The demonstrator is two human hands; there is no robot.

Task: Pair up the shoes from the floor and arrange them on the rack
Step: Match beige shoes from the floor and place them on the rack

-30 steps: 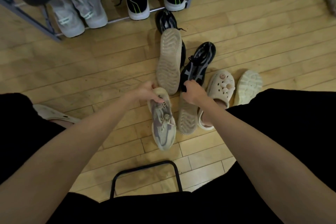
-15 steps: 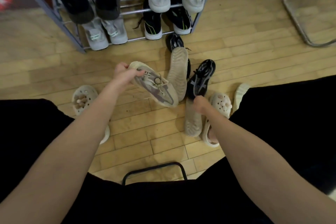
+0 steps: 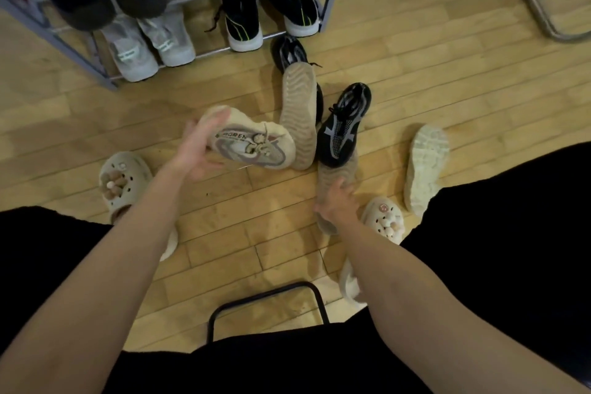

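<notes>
My left hand (image 3: 198,150) holds a beige lace-up sneaker (image 3: 256,145) by its heel, just above the floor, toe pointing right. My right hand (image 3: 335,201) grips an upturned beige shoe (image 3: 334,174) that lies sole up on the floor. Another beige shoe (image 3: 299,112) lies sole up across a black shoe (image 3: 287,48). A black mesh sneaker (image 3: 345,125) sits upright beside them. A pale shoe (image 3: 425,166) lies sole up at the right. The grey metal rack (image 3: 64,38) at the top holds pairs of grey, black and white shoes.
Beige clogs are on my feet, one left (image 3: 124,182) and one right (image 3: 383,221). A black stool frame (image 3: 265,294) is under me. A metal chair leg (image 3: 537,9) curves at the upper right. Wooden floor stretches right of the rack.
My left hand lifted the beige sneaker from the floor and swung it leftward, toe turning right. My right hand slid down onto the upturned beige shoe. The camera tilted up toward the rack.
</notes>
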